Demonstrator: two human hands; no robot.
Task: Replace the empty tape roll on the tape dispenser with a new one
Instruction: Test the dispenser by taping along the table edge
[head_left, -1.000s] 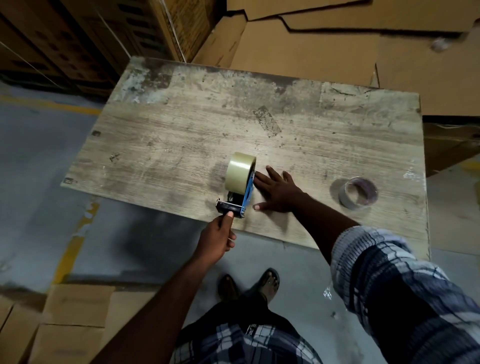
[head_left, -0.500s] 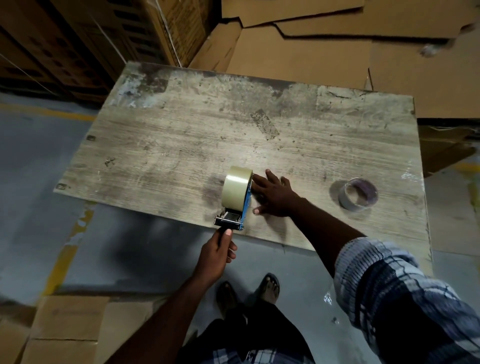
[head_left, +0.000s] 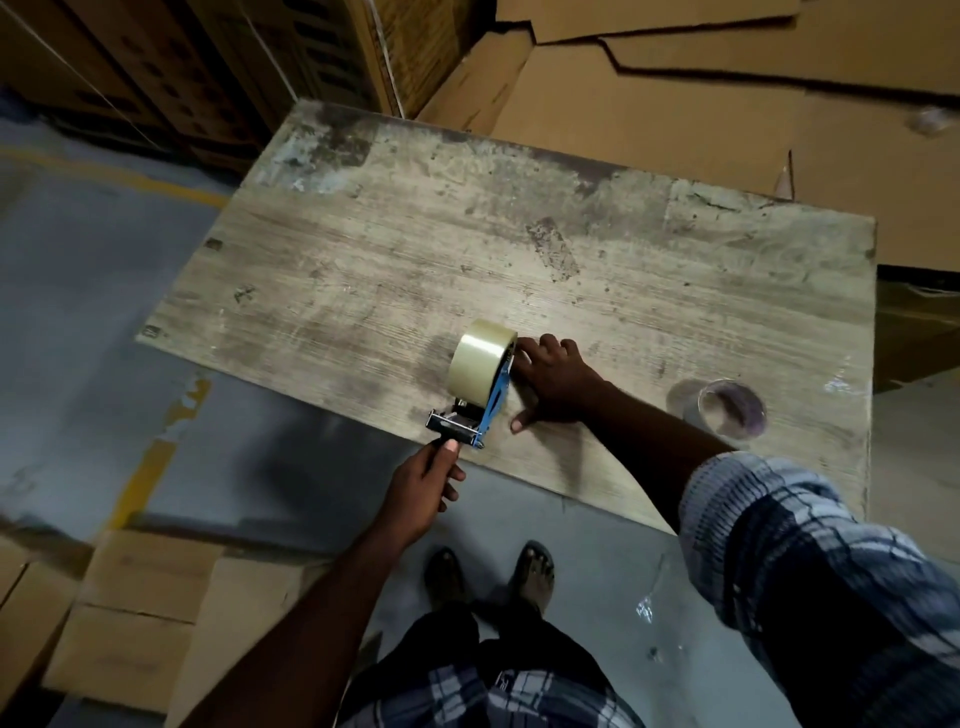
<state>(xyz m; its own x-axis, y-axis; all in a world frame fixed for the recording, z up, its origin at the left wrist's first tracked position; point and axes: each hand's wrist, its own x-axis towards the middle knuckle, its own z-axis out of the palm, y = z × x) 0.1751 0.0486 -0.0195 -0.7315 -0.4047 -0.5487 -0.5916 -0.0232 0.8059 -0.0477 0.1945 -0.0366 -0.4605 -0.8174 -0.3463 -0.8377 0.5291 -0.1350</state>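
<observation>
Fingertips of the right grip were hidden behind the tape dispenser; the sleeve was cut off at the right edge.

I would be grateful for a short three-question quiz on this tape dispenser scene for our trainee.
1. True or false: the new tape roll is mounted on the blue tape dispenser.
2. Fill in: the right hand rests open on the wooden ____, between the dispenser and the empty tape core.
3. The left hand pinches: A) the dispenser's near end; B) the empty tape core; C) the new tape roll.
Key: 1 true; 2 table; 3 A.
</observation>
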